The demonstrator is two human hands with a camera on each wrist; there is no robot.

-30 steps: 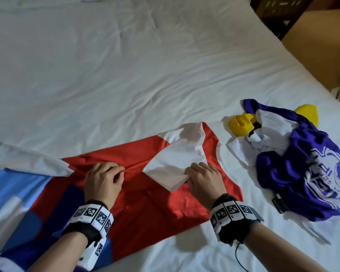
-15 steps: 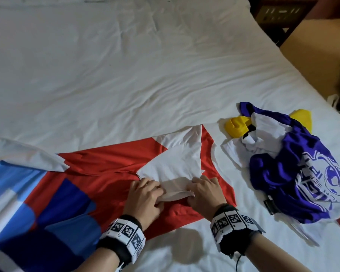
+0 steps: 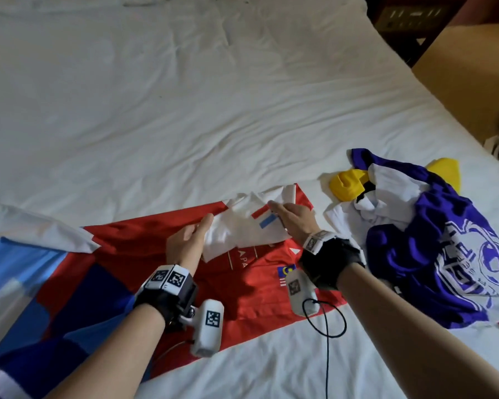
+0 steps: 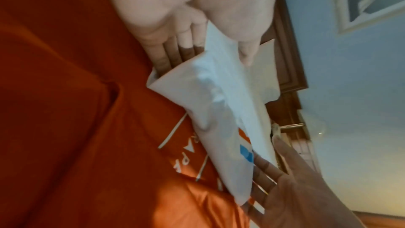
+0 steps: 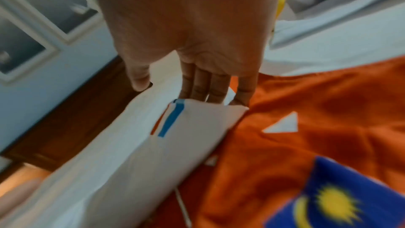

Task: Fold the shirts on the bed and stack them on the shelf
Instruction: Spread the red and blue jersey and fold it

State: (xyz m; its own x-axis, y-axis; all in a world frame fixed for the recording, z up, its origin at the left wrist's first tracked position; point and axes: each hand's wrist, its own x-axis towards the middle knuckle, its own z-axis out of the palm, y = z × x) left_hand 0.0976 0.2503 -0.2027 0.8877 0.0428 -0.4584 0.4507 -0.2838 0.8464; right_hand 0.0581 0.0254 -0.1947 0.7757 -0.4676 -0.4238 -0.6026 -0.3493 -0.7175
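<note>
The red polyester jersey with blue and white panels lies spread front-up on the white-sheeted bed, its printed flag badge and lettering showing; its white sleeve with a small red and blue stripe is lifted off the chest between both hands. The left hand holds the sleeve's inner end, thumb on top and fingers underneath, so it is grasping the cloth; the right hand has its fingers nearly straight against the striped cuff end, thumb on the other side, and I cannot tell whether it pinches or only steadies the fabric.

By my reading the work is at an early stage; this first jersey is only being laid out and its sleeve arranged, with no body fold made yet, and its lower half runs off towards the near-left edge of the view. Just beside it to the right sits a crumpled heap of a purple and white printed shirt with yellow fabric under it, untouched and unfolded. No shelf shows in any view, so nothing can be judged stacked; folding both garments and carrying them over seems to remain.
</note>
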